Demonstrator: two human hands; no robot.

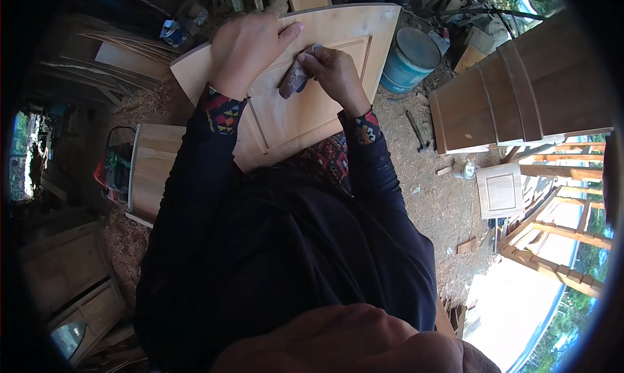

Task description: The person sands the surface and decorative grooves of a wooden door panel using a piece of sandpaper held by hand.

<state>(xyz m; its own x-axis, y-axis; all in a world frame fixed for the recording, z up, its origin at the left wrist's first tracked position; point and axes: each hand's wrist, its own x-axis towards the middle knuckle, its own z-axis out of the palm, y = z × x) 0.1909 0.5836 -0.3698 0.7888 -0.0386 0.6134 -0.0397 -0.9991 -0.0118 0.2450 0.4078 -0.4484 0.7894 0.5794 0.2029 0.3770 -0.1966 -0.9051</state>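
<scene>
A pale wooden panel door [287,122] with grooved moulding leans across my lap, tilted in front of me. My left hand [246,49] grips its far edge, thumb lying on the face and fingers partly hidden beyond the edge. Between the thumb and fingers of my right hand [340,75] is a worn, folded piece of sandpaper [294,82]. The sandpaper is at the raised middle field of the panel; whether it presses on the wood I cannot tell. Part of the lower panel edge meets my patterned garment [326,153].
At right stand a blue drum [409,63] and a large wooden cabinet [487,95]. A hammer [417,131] lies on the shaving-strewn ground, near a glass jar [465,170] and a smaller panel [499,190]. Left are a wooden board [158,163], a red-and-green machine [114,170] and a can [173,33].
</scene>
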